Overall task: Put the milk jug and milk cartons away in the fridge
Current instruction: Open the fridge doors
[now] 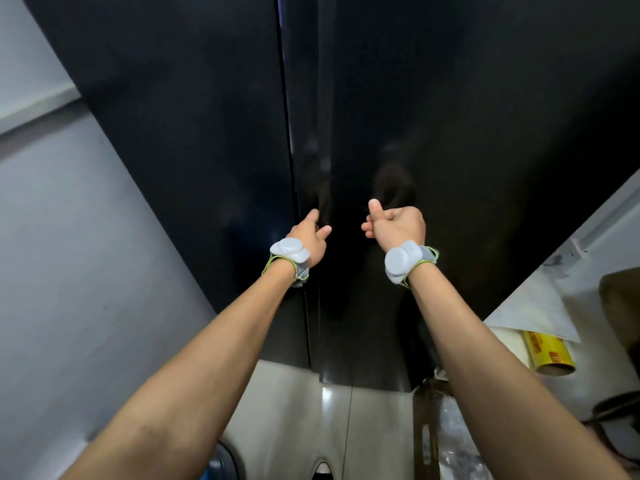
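Observation:
A tall black fridge fills the view, with a left door [180, 140] and a right door [485, 133] that meet at a vertical seam. My left hand [310, 237] is at that seam, its fingers hooked on the inner edge of the right door [311, 168], which looks slightly ajar. My right hand [398, 225] hovers just in front of the right door, fingers curled and thumb up, with nothing in it. Both wrists carry grey sensor bands. No milk jug or carton is in view.
A grey wall [62, 237] runs close along the left. On the right, a white counter [588, 244] holds white paper [533, 313] and a yellow roll of wrap [547, 355]. Pale floor tiles [311, 410] show below the fridge.

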Tool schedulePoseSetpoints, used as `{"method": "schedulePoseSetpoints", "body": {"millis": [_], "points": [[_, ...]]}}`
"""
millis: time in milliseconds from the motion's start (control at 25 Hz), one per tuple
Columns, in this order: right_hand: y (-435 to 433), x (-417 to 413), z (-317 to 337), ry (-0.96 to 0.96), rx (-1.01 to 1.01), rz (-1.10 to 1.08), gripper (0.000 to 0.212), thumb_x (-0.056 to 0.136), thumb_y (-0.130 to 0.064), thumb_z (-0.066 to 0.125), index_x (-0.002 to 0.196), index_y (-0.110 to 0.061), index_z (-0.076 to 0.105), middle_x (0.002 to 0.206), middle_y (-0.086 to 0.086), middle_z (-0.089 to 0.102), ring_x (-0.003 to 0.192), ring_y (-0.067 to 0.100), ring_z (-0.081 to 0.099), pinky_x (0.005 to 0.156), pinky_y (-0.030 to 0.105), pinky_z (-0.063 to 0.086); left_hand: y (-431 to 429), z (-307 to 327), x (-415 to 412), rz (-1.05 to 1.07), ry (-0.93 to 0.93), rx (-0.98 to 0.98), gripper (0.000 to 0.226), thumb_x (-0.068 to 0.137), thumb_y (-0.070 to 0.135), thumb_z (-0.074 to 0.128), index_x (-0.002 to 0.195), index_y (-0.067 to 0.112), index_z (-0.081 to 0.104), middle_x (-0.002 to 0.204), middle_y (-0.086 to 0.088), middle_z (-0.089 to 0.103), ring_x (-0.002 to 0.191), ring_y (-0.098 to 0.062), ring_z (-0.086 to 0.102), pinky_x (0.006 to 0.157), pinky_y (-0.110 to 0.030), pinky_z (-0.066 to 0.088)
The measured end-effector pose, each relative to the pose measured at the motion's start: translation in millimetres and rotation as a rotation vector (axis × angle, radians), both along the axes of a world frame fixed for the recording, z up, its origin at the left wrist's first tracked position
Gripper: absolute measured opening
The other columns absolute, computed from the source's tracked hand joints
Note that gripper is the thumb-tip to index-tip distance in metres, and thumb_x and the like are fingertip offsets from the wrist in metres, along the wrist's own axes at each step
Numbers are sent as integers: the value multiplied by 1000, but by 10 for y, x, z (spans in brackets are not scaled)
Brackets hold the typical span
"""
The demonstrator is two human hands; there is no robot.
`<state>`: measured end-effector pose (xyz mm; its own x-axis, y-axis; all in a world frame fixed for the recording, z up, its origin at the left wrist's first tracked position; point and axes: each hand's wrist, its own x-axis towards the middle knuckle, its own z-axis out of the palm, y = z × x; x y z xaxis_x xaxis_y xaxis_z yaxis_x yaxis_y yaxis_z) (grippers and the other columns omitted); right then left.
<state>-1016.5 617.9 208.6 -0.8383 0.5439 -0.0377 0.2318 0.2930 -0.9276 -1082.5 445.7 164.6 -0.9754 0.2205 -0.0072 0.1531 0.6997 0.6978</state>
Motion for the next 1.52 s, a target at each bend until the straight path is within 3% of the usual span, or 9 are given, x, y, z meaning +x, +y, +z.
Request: {"method": "schedulePoseSetpoints", "body": {"millis": [280,440,560,640,880,1080,1200,1360,1520], "points": [[-85,653,-55,7,-51,8,48,87,-62,58,67,-21,75,65,-17,76,68,4,76,86,36,61,-147,24,833,-12,37,32,19,97,35,51,113,25,53,94,-4,68,87,-27,65,78,-39,54],[-97,1017,-87,4,-73,1,50,82,-67,57,66,-22,73,65,-15,77,71,9,77,84,43,64,-157,29,1341,-28,79,36,16,97,36,51,108,23,51,88,-1,65,86,-30,64,70,-35,49],[-106,1336,-133,7,-52,14,50,69,-72,59,76,-24,69,83,-4,79,85,19,77,86,48,63,-144,31,1758,-80,67,47,23,99,35,48,116,20,52,101,-4,69,93,-30,66,81,-43,54],[-94,1531,-173,4,-75,28,53,66,-74,59,84,-24,64,96,0,76,92,23,76,88,49,62,-118,36,2007,-97,88,29,19,99,33,48,108,17,52,94,-5,69,88,-29,65,80,-45,55],[-91,2166,-275,15,-160,-46,49,65,-71,65,92,-34,48,96,-5,72,99,26,74,92,50,60,-196,-52,2637,-118,86,96,19,95,34,55,98,18,65,82,3,72,79,-14,69,78,-34,58],[-142,2673,-396,-4,-232,-90,69,59,-77,61,110,-32,47,115,-3,68,109,25,68,97,51,58,-492,-205,2885,-154,47,23,27,92,46,56,80,22,62,70,2,72,64,-10,68,63,-27,52],[-175,2955,-496,-11,-237,-150,62,71,-70,64,116,-28,53,120,-1,70,115,24,66,100,51,56,-550,-167,2975,-170,71,5,27,91,48,56,91,21,59,78,4,68,69,-9,64,59,-22,45],[-188,3376,-565,-42,-197,-199,49,88,-52,68,124,-18,66,117,3,75,114,24,70,106,45,53,-331,-101,3196,-303,65,-17,39,94,43,55,122,15,55,97,-1,68,89,-20,66,76,-28,48],[-113,3749,-587,-23,-174,-212,36,94,-32,69,123,-9,70,114,9,77,110,22,71,105,31,50,-68,-108,3489,-358,57,26,37,94,38,58,120,11,58,100,-6,70,93,-25,66,82,-33,53]]}}
